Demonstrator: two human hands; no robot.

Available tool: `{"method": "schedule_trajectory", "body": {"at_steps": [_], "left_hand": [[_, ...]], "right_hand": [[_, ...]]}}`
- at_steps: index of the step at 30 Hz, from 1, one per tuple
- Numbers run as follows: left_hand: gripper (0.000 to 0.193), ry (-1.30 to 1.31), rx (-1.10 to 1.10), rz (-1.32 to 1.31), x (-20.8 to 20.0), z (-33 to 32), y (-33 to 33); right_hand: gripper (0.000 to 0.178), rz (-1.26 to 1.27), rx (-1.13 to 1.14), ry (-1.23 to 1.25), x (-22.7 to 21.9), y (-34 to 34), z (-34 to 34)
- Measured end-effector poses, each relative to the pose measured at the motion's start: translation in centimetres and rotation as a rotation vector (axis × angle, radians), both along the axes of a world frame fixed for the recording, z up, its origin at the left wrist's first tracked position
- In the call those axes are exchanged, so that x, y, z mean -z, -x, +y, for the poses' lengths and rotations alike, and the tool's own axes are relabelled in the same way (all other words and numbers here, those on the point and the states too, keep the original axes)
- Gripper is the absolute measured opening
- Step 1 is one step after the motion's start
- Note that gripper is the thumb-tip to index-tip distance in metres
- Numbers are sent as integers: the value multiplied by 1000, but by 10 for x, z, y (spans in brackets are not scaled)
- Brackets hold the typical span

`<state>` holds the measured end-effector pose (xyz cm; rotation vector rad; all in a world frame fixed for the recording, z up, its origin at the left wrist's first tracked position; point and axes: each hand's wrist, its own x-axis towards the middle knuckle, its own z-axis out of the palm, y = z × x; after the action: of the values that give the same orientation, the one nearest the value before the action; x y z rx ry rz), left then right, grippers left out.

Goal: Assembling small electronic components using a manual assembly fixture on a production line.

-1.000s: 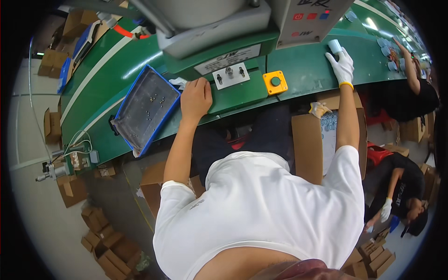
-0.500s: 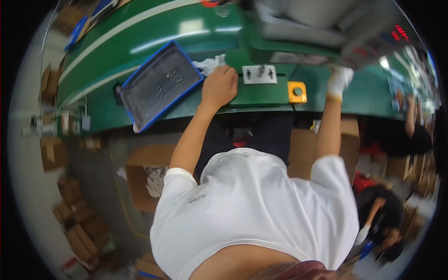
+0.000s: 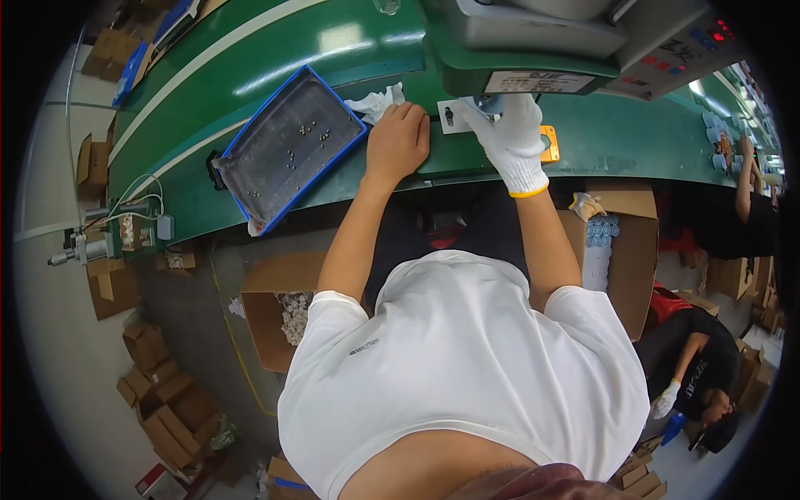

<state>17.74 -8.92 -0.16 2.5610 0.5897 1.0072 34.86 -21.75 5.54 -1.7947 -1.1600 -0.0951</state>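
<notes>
My left hand (image 3: pixel 398 142) is bare and rests on the green bench (image 3: pixel 250 58) with its fingers curled, nothing visible in it. It lies beside a crumpled white cloth (image 3: pixel 377 102) and a blue-rimmed tray (image 3: pixel 292 146) holding several tiny parts. My right hand (image 3: pixel 510 137) wears a white glove and grips a small pale-blue part (image 3: pixel 487 104) under the head of the green-and-grey machine (image 3: pixel 533 42). A small white plate (image 3: pixel 447 117) lies between the two hands, and an orange square fitting (image 3: pixel 550 143) sits just right of the glove.
An open cardboard box (image 3: pixel 279 312) of small white pieces stands below the bench on my left, and another box (image 3: pixel 612 242) with pale-blue parts on my right. Two other people (image 3: pixel 733 200) (image 3: pixel 692 375) work at the far right. Flattened cartons (image 3: pixel 158 400) lie on the floor.
My gloved right hand has come from the far right of the bench to the machine head at the centre, carrying the pale-blue part. My left hand has stayed by the tray, fingers now curled.
</notes>
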Motion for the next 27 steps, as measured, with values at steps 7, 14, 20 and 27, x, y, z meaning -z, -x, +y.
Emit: {"method": "schedule_trajectory", "body": {"at_steps": [7, 14, 20, 27], "left_hand": [[9, -1, -3, 6, 2, 0, 4], [9, 17, -8, -16, -1, -2, 4], [9, 17, 2, -11, 1, 0, 5], [9, 19, -1, -11, 1, 0, 4]], "right_hand": [[53, -49, 21, 256, -37, 7, -2], [46, -191, -30, 149, -17, 1, -5], [48, -154, 13, 57, -12, 6, -11], [48, -259, 18, 63, -11, 2, -9]]}}
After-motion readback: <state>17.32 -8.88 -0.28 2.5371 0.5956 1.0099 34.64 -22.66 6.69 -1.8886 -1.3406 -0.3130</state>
